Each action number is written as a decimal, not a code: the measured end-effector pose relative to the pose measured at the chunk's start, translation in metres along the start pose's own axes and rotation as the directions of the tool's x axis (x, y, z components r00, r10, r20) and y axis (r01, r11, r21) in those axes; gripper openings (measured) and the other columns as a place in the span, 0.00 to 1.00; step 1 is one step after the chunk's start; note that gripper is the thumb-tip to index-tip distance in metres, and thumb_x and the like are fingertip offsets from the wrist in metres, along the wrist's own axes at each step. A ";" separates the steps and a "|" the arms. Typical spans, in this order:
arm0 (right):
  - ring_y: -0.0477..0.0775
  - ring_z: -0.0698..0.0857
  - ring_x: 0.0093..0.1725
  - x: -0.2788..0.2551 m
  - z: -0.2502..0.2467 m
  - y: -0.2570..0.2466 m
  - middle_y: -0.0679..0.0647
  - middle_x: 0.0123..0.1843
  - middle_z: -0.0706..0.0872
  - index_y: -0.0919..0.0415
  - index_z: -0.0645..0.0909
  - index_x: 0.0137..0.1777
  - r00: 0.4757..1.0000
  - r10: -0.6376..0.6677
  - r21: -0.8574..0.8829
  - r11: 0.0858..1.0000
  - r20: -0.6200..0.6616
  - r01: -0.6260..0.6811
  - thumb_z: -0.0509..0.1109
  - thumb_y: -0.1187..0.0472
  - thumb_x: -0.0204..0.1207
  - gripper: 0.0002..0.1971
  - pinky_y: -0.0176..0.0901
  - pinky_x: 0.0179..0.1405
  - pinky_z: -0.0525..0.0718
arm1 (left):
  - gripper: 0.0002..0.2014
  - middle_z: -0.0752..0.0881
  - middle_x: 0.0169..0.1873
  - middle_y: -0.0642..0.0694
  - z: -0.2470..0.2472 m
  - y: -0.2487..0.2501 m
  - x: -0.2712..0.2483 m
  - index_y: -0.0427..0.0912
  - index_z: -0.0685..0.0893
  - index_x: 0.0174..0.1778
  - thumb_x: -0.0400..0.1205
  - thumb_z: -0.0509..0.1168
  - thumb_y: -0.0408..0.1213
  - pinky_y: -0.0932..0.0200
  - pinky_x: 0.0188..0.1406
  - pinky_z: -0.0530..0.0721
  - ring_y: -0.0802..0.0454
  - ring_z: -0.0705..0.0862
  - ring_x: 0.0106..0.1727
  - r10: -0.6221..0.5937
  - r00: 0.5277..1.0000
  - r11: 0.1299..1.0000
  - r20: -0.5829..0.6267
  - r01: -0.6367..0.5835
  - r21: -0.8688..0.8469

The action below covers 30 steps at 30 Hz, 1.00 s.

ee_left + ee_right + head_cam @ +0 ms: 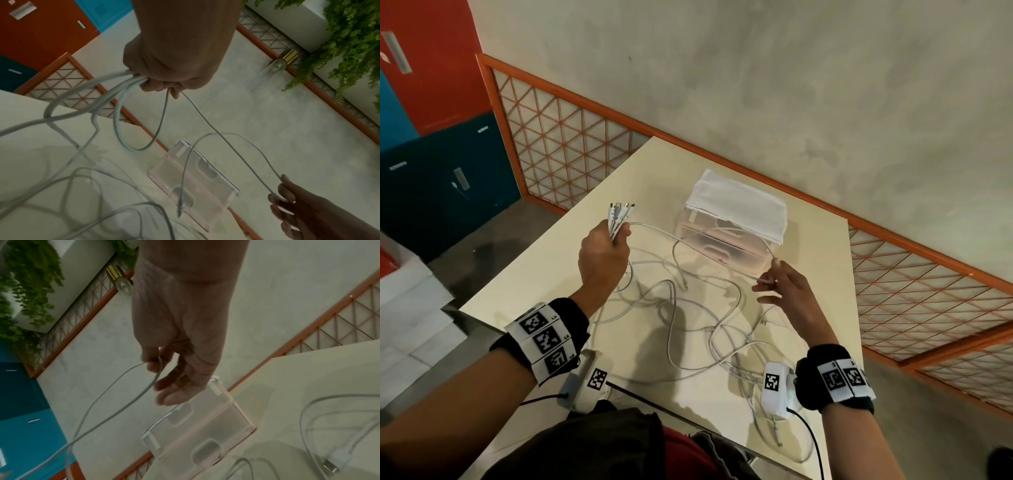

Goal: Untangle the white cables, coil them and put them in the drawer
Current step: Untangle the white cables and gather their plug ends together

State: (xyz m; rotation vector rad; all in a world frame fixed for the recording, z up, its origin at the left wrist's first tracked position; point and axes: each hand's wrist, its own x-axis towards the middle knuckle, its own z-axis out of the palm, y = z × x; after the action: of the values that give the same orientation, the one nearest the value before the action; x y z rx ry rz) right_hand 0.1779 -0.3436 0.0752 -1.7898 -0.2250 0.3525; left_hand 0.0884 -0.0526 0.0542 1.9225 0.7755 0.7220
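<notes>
My left hand (pixel 604 255) is closed in a fist around a bundle of white cables (pixel 688 329), their plug ends (pixel 619 211) standing up out of the fist, raised above the table (pixel 544 267) to the near-left of the drawer unit (pixel 736 236). My right hand (pixel 787 287) pinches 1 cable strand (pixel 709 236) between thumb and fingertips, the other fingers loosely spread, just in front of the drawer unit. That strand runs from my left fist across the unit's front to the pinch. The rest of the cables lie tangled on the table, nearer to me than the drawer unit (1 end hangs over the near edge). The unit is clear plastic with a white cloth (pixel 739 202) on top; its 2 drawers look closed.
</notes>
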 end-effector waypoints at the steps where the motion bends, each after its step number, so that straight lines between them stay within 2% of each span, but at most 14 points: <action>1: 0.53 0.85 0.44 0.001 0.001 0.000 0.57 0.40 0.80 0.62 0.77 0.36 1.000 -0.013 -0.047 0.999 -0.018 0.012 0.61 0.50 0.82 0.18 0.42 0.39 0.84 | 0.16 0.88 0.43 0.33 -0.001 -0.001 0.000 0.36 0.86 0.48 0.83 0.61 0.46 0.46 0.46 0.79 0.32 0.84 0.47 -0.004 1.000 1.000 0.007 0.004 0.001; 3: 0.50 0.84 0.39 0.004 0.003 0.000 0.57 0.37 0.81 0.62 0.80 0.39 0.997 -0.051 -0.093 0.995 -0.052 0.046 0.64 0.57 0.82 0.13 0.42 0.40 0.82 | 0.15 0.88 0.43 0.34 -0.003 -0.002 0.001 0.37 0.87 0.48 0.83 0.61 0.44 0.47 0.46 0.79 0.33 0.84 0.47 -0.009 1.000 1.000 0.005 0.009 -0.004; 5: 0.50 0.86 0.31 0.005 0.004 0.001 0.58 0.34 0.83 0.62 0.77 0.53 0.996 -0.070 -0.053 0.996 -0.058 0.067 0.65 0.66 0.81 0.03 0.43 0.38 0.85 | 0.14 0.88 0.44 0.34 -0.006 -0.003 0.002 0.38 0.86 0.48 0.84 0.60 0.44 0.46 0.47 0.79 0.32 0.84 0.48 -0.017 1.000 1.000 -0.017 0.017 -0.012; 7: 0.52 0.85 0.28 0.006 0.004 0.003 0.57 0.30 0.82 0.57 0.68 0.63 0.994 -0.097 -0.080 0.993 -0.054 0.092 0.64 0.73 0.79 0.17 0.43 0.36 0.89 | 0.13 0.88 0.45 0.33 -0.008 -0.003 0.004 0.37 0.85 0.49 0.84 0.60 0.43 0.46 0.47 0.79 0.32 0.83 0.49 -0.022 0.999 1.000 -0.031 0.022 -0.008; 8: 0.52 0.84 0.27 0.006 0.005 0.002 0.56 0.28 0.81 0.55 0.68 0.63 0.994 -0.106 -0.152 0.983 -0.039 0.098 0.62 0.74 0.78 0.18 0.44 0.35 0.89 | 0.13 0.87 0.45 0.33 -0.008 -0.004 0.004 0.37 0.85 0.49 0.84 0.60 0.43 0.45 0.48 0.79 0.32 0.83 0.49 -0.022 0.999 1.000 -0.032 0.022 -0.006; 11: 0.49 0.86 0.27 0.005 0.008 -0.003 0.54 0.29 0.84 0.58 0.83 0.47 0.998 -0.012 -0.432 0.901 0.057 0.036 0.63 0.65 0.80 0.07 0.45 0.34 0.83 | 0.13 0.87 0.45 0.32 -0.009 -0.004 0.005 0.38 0.84 0.50 0.84 0.59 0.42 0.43 0.49 0.80 0.31 0.83 0.49 -0.024 0.998 1.000 -0.054 0.023 -0.013; 14: 0.47 0.83 0.30 0.001 0.006 0.000 0.51 0.31 0.85 0.59 0.88 0.39 0.966 0.190 -0.593 0.803 0.175 -0.051 0.64 0.44 0.80 0.20 0.42 0.39 0.79 | 0.13 0.87 0.45 0.33 -0.012 -0.004 0.009 0.37 0.85 0.49 0.84 0.60 0.42 0.47 0.49 0.79 0.33 0.83 0.49 -0.050 0.996 0.998 -0.080 0.046 -0.044; 17: 0.42 0.79 0.37 -0.004 0.005 0.007 0.47 0.38 0.81 0.54 0.91 0.37 0.934 0.202 -0.683 0.729 0.295 0.058 0.64 0.42 0.78 0.20 0.36 0.46 0.73 | 0.14 0.87 0.42 0.33 -0.013 -0.005 0.012 0.37 0.86 0.48 0.83 0.61 0.44 0.45 0.48 0.81 0.33 0.84 0.47 -0.077 0.995 0.995 -0.068 0.073 -0.065; 20: 0.45 0.83 0.42 -0.008 0.018 0.015 0.50 0.38 0.83 0.56 0.91 0.33 0.906 0.164 -0.643 0.753 0.391 0.141 0.68 0.45 0.77 0.19 0.28 0.45 0.73 | 0.16 0.87 0.40 0.32 -0.012 -0.005 0.008 0.31 0.83 0.47 0.81 0.63 0.44 0.45 0.44 0.80 0.32 0.83 0.45 -0.080 0.995 0.997 -0.058 0.079 -0.020; 22: 0.45 0.85 0.38 -0.012 0.030 0.021 0.50 0.32 0.86 0.55 0.87 0.29 0.897 0.145 -0.551 0.825 0.418 0.123 0.68 0.45 0.77 0.20 0.35 0.47 0.75 | 0.14 0.85 0.38 0.36 -0.012 -0.001 0.001 0.31 0.81 0.51 0.79 0.67 0.41 0.50 0.42 0.78 0.34 0.83 0.44 -0.058 0.998 0.998 -0.033 0.057 -0.010; 25: 0.47 0.75 0.26 -0.012 0.043 0.018 0.45 0.22 0.77 0.55 0.84 0.30 0.904 0.059 -0.460 0.874 0.424 0.159 0.66 0.45 0.79 0.20 0.40 0.37 0.74 | 0.24 0.80 0.39 0.46 -0.009 0.007 -0.013 0.37 0.76 0.67 0.76 0.72 0.37 0.58 0.43 0.75 0.44 0.80 0.40 0.054 0.996 0.997 0.075 -0.049 -0.061; 27: 0.46 0.71 0.29 -0.010 0.050 0.008 0.44 0.24 0.74 0.52 0.84 0.31 0.897 -0.005 -0.440 0.870 0.443 0.221 0.65 0.45 0.80 0.19 0.41 0.37 0.70 | 0.25 0.79 0.33 0.49 -0.003 0.010 -0.020 0.42 0.76 0.69 0.76 0.73 0.40 0.59 0.39 0.76 0.53 0.77 0.32 0.139 0.959 0.988 0.247 -0.116 -0.107; 28: 0.45 0.72 0.30 -0.010 0.052 0.000 0.42 0.25 0.76 0.51 0.84 0.32 0.887 -0.034 -0.415 0.875 0.461 0.249 0.65 0.47 0.81 0.17 0.39 0.38 0.71 | 0.22 0.78 0.29 0.50 0.001 0.010 -0.023 0.43 0.79 0.66 0.76 0.72 0.43 0.60 0.34 0.75 0.58 0.75 0.27 0.168 0.907 0.983 0.387 -0.127 -0.131; 30: 0.36 0.76 0.32 -0.007 0.057 -0.015 0.38 0.27 0.82 0.55 0.85 0.35 0.865 -0.077 -0.368 0.884 0.496 0.290 0.64 0.53 0.82 0.16 0.30 0.41 0.71 | 0.17 0.82 0.28 0.50 0.009 0.007 -0.028 0.49 0.86 0.58 0.77 0.67 0.53 0.61 0.31 0.72 0.60 0.75 0.26 0.198 0.720 0.980 0.665 -0.144 -0.136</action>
State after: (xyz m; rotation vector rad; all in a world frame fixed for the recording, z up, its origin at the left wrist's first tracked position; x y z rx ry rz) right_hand 0.1517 -0.2903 0.0780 -2.0715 -0.8809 0.6331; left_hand 0.0789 -0.0809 0.0518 2.0001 0.1031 0.1011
